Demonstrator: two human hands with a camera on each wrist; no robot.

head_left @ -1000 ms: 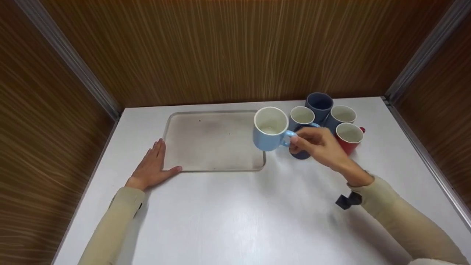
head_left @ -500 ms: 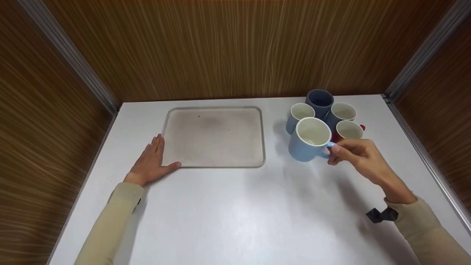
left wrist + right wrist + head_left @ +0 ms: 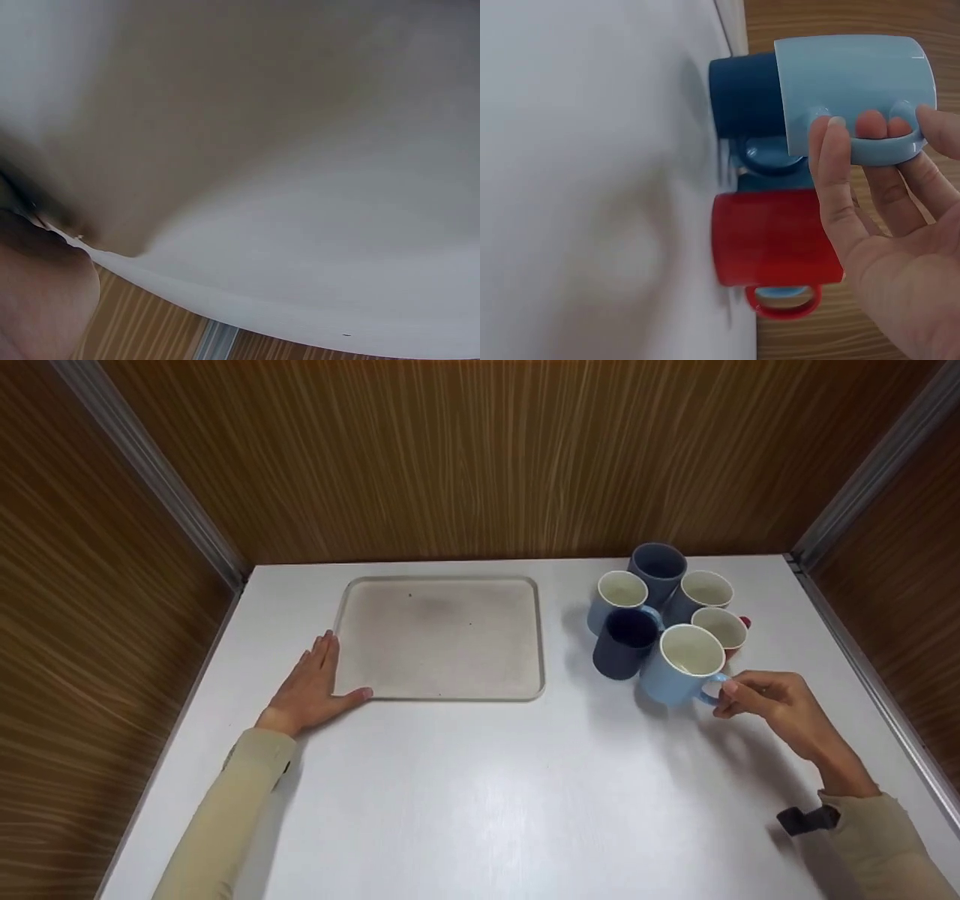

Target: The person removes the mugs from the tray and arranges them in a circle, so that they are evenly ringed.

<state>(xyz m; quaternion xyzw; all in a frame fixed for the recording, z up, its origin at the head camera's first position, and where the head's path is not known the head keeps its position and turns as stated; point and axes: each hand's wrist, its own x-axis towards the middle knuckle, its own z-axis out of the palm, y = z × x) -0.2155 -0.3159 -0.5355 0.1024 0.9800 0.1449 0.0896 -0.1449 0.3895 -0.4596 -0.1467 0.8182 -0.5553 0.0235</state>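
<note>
My right hand (image 3: 772, 705) grips the handle of a light blue mug (image 3: 679, 671) with a white inside, held upright. In the right wrist view that light blue mug (image 3: 855, 82) is raised off the white table, its base above the tabletop. Close beside it stand a dark navy mug (image 3: 621, 649) and a red mug (image 3: 772, 236) with a white inside. My left hand (image 3: 304, 686) lies flat, fingers straight, at the left edge of a beige tray (image 3: 442, 637), the thumb along its front corner.
Behind these stand another light blue mug (image 3: 613, 604), a grey-blue mug (image 3: 660, 574) and a blue mug (image 3: 701, 592) with a white inside, grouped at the table's back right. Wood-grain panels (image 3: 480, 457) wall the white table (image 3: 465, 795) at the back and sides.
My right hand has carried the light blue mug rightward and lower, from near the tray's right edge to beside the navy and red mugs. The left hand has stayed at the tray.
</note>
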